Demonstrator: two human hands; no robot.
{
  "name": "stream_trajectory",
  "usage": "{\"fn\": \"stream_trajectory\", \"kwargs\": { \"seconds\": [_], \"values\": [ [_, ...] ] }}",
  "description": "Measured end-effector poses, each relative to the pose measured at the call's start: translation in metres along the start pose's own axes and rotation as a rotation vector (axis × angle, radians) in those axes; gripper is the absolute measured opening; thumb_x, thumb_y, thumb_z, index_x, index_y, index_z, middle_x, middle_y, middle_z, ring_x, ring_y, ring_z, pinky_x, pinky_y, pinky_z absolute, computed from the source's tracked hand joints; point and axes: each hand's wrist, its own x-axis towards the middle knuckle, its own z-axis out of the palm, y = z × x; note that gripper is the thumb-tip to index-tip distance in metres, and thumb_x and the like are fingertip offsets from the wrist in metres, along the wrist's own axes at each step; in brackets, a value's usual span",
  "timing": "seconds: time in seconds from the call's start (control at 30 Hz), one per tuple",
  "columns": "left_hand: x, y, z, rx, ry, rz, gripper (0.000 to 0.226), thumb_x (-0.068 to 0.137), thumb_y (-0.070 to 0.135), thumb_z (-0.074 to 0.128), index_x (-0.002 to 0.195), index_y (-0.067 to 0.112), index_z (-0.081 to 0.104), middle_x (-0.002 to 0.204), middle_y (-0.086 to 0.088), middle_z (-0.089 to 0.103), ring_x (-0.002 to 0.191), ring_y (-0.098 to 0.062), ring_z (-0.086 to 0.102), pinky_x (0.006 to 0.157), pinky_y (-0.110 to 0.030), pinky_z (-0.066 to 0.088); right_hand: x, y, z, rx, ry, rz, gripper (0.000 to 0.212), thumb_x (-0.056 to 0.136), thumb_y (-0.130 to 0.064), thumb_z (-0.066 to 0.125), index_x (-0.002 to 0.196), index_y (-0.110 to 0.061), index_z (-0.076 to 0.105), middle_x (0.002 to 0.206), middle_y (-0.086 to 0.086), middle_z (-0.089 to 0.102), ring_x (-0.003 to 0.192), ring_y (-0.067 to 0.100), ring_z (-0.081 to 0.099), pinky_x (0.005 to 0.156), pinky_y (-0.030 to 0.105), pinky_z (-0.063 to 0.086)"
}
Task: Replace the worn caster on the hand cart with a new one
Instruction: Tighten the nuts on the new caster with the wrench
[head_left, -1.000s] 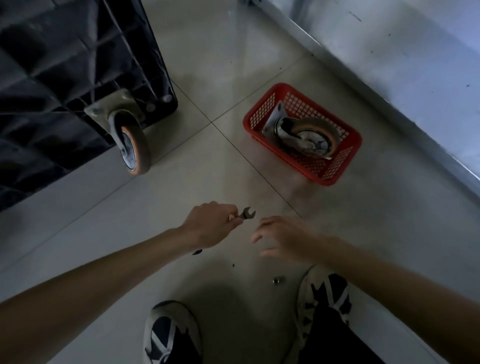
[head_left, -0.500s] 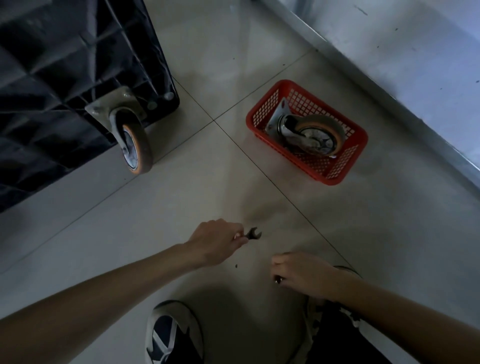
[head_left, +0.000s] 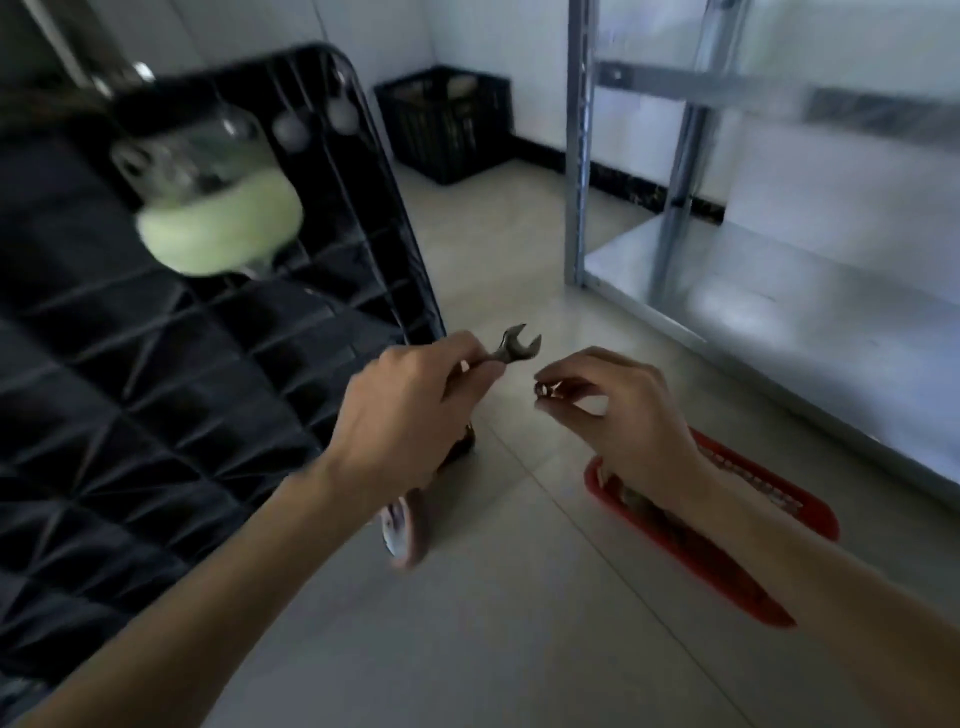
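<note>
The hand cart (head_left: 171, 395) stands tipped on its side at the left, its black ribbed underside facing the room. Near its upper corner sits a caster with a pale green wheel (head_left: 221, 236) under a shiny metal plate, badly blurred. A second caster, orange-rimmed (head_left: 402, 525), shows at the cart's lower edge, just above the tiled floor (head_left: 493, 649) and partly hidden behind the left wrist.

On the floor to the right lies a red plastic basket (head_left: 810, 512), mostly covered by the right forearm; something greyish lies in it, but what it is cannot be made out. Farther back, against the wall, stands a black crate (head_left: 447, 130), its contents too blurred to tell. A metal shelving rack (head_left: 579, 156) fills the right side, with its lowest shelf just above the floor.

The left hand (head_left: 410, 415) is raised in front of the cart's edge, fingers curled round the handle of a small open-ended wrench (head_left: 517, 348), whose forked head points up and to the right. The right hand (head_left: 621, 415) hovers just beside it, not touching, and pinches a small shiny metal piece (head_left: 548, 388), likely a nut or bolt, between thumb and fingertips, with the other fingers loosely curved.
</note>
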Motion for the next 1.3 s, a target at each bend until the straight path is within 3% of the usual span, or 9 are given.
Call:
{"fn": "stream_trajectory", "kwargs": {
  "seconds": [0.1, 0.23, 0.43, 0.6, 0.77, 1.13, 1.3],
  "values": [
    [0.017, 0.009, -0.070, 0.064, 0.172, 0.053, 0.021, 0.099, 0.049, 0.052, 0.090, 0.032, 0.061, 0.061, 0.012, 0.060, 0.061, -0.007, 0.057, 0.052, -0.030, 0.044, 0.052, -0.032, 0.005, 0.075, 0.114, -0.102, 0.019, 0.086, -0.014, 0.080, 0.105, -0.013, 0.076, 0.097, -0.008, 0.071, 0.085, 0.005, 0.069, 0.080, 0.019, 0.057],
    [0.028, 0.010, -0.143, 0.134, 0.298, 0.073, 0.021, 0.096, 0.052, 0.053, 0.090, 0.035, 0.065, 0.068, 0.016, 0.062, 0.065, -0.005, 0.058, 0.060, -0.035, 0.049, 0.100, -0.069, 0.019, 0.178, 0.168, -0.180, 0.020, 0.086, -0.017, 0.080, 0.106, -0.014, 0.076, 0.098, -0.007, 0.069, 0.087, 0.007, 0.068, 0.081, 0.019, 0.056],
    [0.048, -0.011, -0.203, 0.285, 0.330, -0.005, 0.016, 0.097, 0.047, 0.056, 0.088, 0.036, 0.065, 0.063, 0.017, 0.062, 0.060, -0.002, 0.056, 0.055, -0.031, 0.041, 0.138, -0.094, 0.055, 0.187, 0.207, -0.252, 0.022, 0.085, -0.014, 0.081, 0.107, -0.015, 0.076, 0.099, -0.009, 0.067, 0.085, 0.004, 0.066, 0.080, 0.022, 0.057],
    [0.071, -0.031, -0.203, 0.373, 0.291, -0.095, 0.018, 0.098, 0.047, 0.056, 0.092, 0.033, 0.067, 0.066, 0.014, 0.063, 0.061, -0.002, 0.055, 0.055, -0.027, 0.038, 0.159, -0.095, 0.097, 0.230, 0.230, -0.245, 0.020, 0.087, -0.015, 0.078, 0.107, -0.014, 0.075, 0.103, -0.008, 0.067, 0.085, 0.005, 0.068, 0.080, 0.024, 0.058],
    [0.091, -0.045, -0.189, 0.369, 0.200, -0.112, 0.020, 0.098, 0.047, 0.056, 0.082, 0.037, 0.061, 0.068, 0.025, 0.062, 0.060, -0.001, 0.057, 0.054, -0.029, 0.038, 0.171, -0.079, 0.141, 0.324, 0.295, -0.164, 0.021, 0.086, -0.012, 0.078, 0.107, -0.015, 0.075, 0.106, -0.007, 0.067, 0.086, 0.004, 0.069, 0.080, 0.023, 0.059],
    [0.104, -0.059, -0.178, 0.308, 0.152, -0.112, 0.019, 0.094, 0.047, 0.060, 0.080, 0.036, 0.066, 0.058, 0.008, 0.064, 0.049, -0.012, 0.057, 0.057, -0.040, 0.052, 0.193, -0.078, 0.187, 0.492, 0.436, -0.197, 0.015, 0.089, -0.017, 0.079, 0.103, -0.013, 0.076, 0.104, -0.005, 0.067, 0.090, 0.005, 0.066, 0.080, 0.023, 0.057],
    [0.103, -0.062, -0.174, 0.316, 0.191, -0.099, 0.019, 0.094, 0.046, 0.059, 0.081, 0.036, 0.066, 0.055, 0.007, 0.062, 0.051, -0.011, 0.059, 0.056, -0.035, 0.050, 0.196, -0.076, 0.197, 0.528, 0.454, -0.179, 0.017, 0.088, -0.019, 0.080, 0.103, -0.013, 0.075, 0.104, -0.005, 0.067, 0.090, 0.006, 0.066, 0.078, 0.027, 0.058]
  ]
}}
